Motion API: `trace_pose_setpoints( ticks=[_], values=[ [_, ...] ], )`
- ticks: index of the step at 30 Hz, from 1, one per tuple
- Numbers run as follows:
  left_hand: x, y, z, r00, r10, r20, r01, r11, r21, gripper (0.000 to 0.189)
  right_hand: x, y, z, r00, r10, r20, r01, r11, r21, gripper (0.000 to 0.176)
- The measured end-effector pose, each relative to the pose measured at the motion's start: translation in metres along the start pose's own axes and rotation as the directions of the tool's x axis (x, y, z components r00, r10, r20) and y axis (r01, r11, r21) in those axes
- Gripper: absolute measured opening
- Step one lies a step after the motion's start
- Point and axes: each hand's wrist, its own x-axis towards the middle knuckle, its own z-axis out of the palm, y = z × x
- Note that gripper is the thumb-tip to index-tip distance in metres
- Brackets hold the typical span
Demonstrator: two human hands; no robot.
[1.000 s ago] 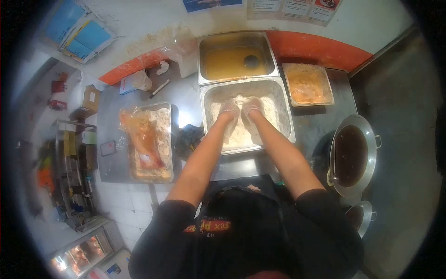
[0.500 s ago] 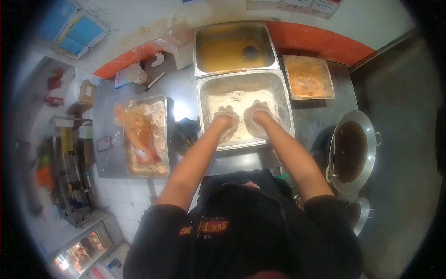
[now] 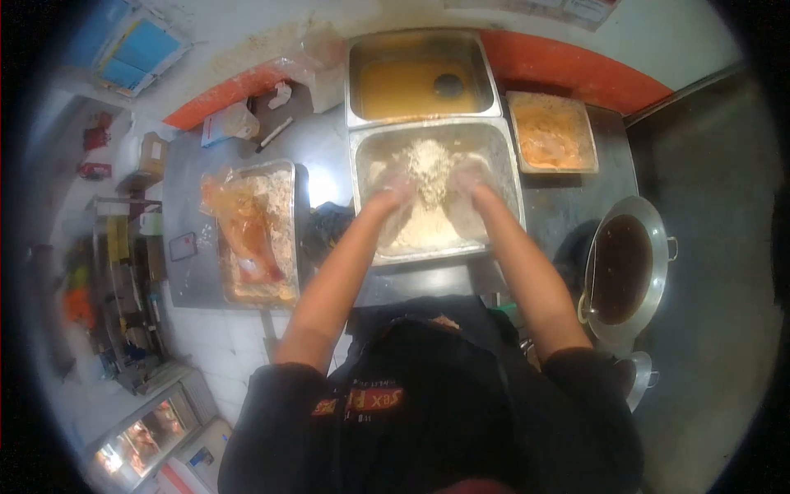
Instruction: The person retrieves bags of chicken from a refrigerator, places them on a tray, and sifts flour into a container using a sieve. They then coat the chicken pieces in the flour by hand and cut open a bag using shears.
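Note:
A deep metal pan (image 3: 362, 216) holds pale flour (image 3: 420, 235). My left hand (image 3: 398, 188) is inside its left half, and my right hand (image 3: 470, 179) is in its right half. Both seem to wear thin clear gloves. Between them a lumpy heap of flour-coated pieces (image 3: 429, 169) rises, blurred by motion. What the pieces are under the coating I cannot make out. The fingers of both hands are smeared, so their grip does not show.
Behind stands a pan of yellowish liquid (image 3: 411, 89) with a dark round thing in it. At right are a tray of orange-coated food (image 3: 547, 136) and a wok of dark oil (image 3: 623, 263). At left, a plastic bag (image 3: 247, 235) lies on a floury tray (image 3: 288, 247).
Both hands have come up from the flour and moved slightly farther away. The floury pieces between them have risen into a taller heap.

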Motion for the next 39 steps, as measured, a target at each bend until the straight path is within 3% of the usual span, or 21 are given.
trace_pose_setpoints(
  ticks=[1, 3, 6, 8, 10, 11, 13, 14, 16, 20, 22, 24, 27, 28, 30, 32, 34, 36, 37, 38, 39],
  values=[
    [0.007, -0.003, 0.002, 0.981, 0.137, -0.140, -0.104, 0.970, 0.220, 0.066, 0.003, -0.002, 0.000, 1.000, 0.006, 0.005, -0.006, 1.000, -0.001, 0.041],
    [0.025, -0.001, 0.011, 0.984, 0.156, -0.090, -0.127, 0.955, 0.269, 0.063, -0.008, -0.037, 0.000, 0.977, -0.073, -0.203, 0.014, 0.961, -0.277, 0.046],
    [0.036, -0.004, 0.022, 0.979, 0.202, -0.020, -0.191, 0.949, 0.249, 0.057, 0.015, -0.029, 0.040, 0.964, -0.136, -0.229, 0.053, 0.940, -0.337, 0.048],
    [0.030, -0.007, 0.020, 0.974, 0.228, 0.003, -0.225, 0.957, 0.184, 0.054, -0.010, -0.034, 0.035, 0.982, -0.120, -0.148, 0.072, 0.952, -0.296, 0.046],
    [0.013, -0.006, 0.004, 0.970, 0.163, 0.180, -0.176, 0.983, 0.055, 0.045, -0.036, -0.047, 0.005, 0.946, 0.032, 0.322, 0.099, 0.919, -0.383, 0.043],
    [0.010, -0.011, 0.004, 0.969, 0.160, 0.186, -0.172, 0.984, 0.052, 0.045, -0.048, -0.046, -0.009, 0.913, -0.026, 0.407, 0.188, 0.912, -0.364, 0.039],
    [0.000, -0.027, 0.015, 0.876, 0.237, 0.419, -0.447, 0.723, 0.527, 0.043, -0.058, -0.011, -0.027, 0.940, -0.032, 0.339, 0.096, 0.980, -0.173, 0.029],
    [-0.004, -0.030, 0.024, 0.876, 0.232, 0.423, -0.445, 0.728, 0.521, 0.043, -0.060, -0.001, -0.030, 0.967, -0.041, 0.250, 0.032, 0.999, 0.041, 0.022],
    [-0.006, -0.028, 0.044, 0.949, 0.104, 0.299, -0.260, 0.794, 0.550, 0.033, -0.048, 0.019, -0.017, 0.964, -0.009, 0.266, 0.021, 0.999, -0.040, 0.022],
    [-0.030, 0.010, 0.020, 0.927, 0.027, 0.374, -0.238, 0.813, 0.531, 0.032, -0.017, 0.065, 0.016, 0.952, 0.110, 0.286, -0.004, 0.938, -0.346, 0.021],
    [-0.027, -0.001, 0.026, 0.932, 0.082, 0.353, -0.229, 0.888, 0.398, 0.032, -0.056, -0.004, 0.011, 0.932, 0.122, 0.343, 0.073, 0.860, -0.505, 0.018],
    [-0.028, -0.023, 0.039, 0.938, 0.081, 0.337, -0.148, 0.973, 0.178, 0.032, -0.072, -0.029, 0.007, 0.876, 0.376, 0.303, -0.265, 0.899, -0.349, 0.018],
    [-0.014, -0.046, 0.060, 0.943, 0.012, 0.333, 0.062, 0.976, -0.208, 0.034, -0.065, -0.022, 0.008, 0.830, 0.397, 0.393, -0.406, 0.912, -0.063, 0.015],
    [-0.010, -0.053, 0.067, 0.929, -0.053, 0.366, 0.190, 0.917, -0.350, 0.035, -0.067, -0.019, 0.010, 0.830, 0.396, 0.392, -0.405, 0.912, -0.064, 0.015],
    [-0.015, -0.049, 0.066, 0.965, -0.065, 0.253, 0.182, 0.862, -0.472, 0.026, -0.073, -0.020, 0.015, 0.822, 0.316, 0.474, -0.476, 0.837, 0.269, 0.013],
    [-0.017, -0.050, 0.060, 0.984, -0.099, 0.146, 0.167, 0.794, -0.584, 0.020, -0.072, -0.027, 0.010, 0.844, 0.284, 0.455, -0.461, 0.818, 0.345, 0.012],
    [-0.009, -0.052, 0.040, 0.933, -0.252, 0.256, 0.350, 0.479, -0.805, 0.026, -0.070, -0.039, 0.000, 0.882, 0.235, 0.410, -0.429, 0.760, 0.488, 0.012],
    [-0.003, -0.026, 0.005, 0.817, -0.450, 0.361, 0.547, 0.404, -0.733, 0.033, -0.065, -0.041, -0.009, 0.911, 0.205, 0.357, -0.395, 0.683, 0.615, 0.015],
    [0.010, -0.040, 0.006, 0.937, -0.210, 0.278, 0.269, 0.943, -0.197, 0.034, -0.054, -0.033, -0.011, 0.907, 0.214, 0.364, -0.405, 0.681, 0.610, 0.015],
    [0.018, -0.056, 0.010, 0.923, 0.061, 0.379, -0.236, 0.869, 0.435, 0.035, -0.032, -0.018, -0.014, 0.971, 0.169, 0.170, -0.212, 0.937, 0.276, 0.020],
    [0.034, -0.100, 0.048, 0.930, 0.203, 0.306, -0.320, 0.857, 0.404, 0.034, -0.013, 0.004, -0.013, 0.999, 0.032, 0.009, -0.030, 0.989, -0.147, 0.028]
  ],
)
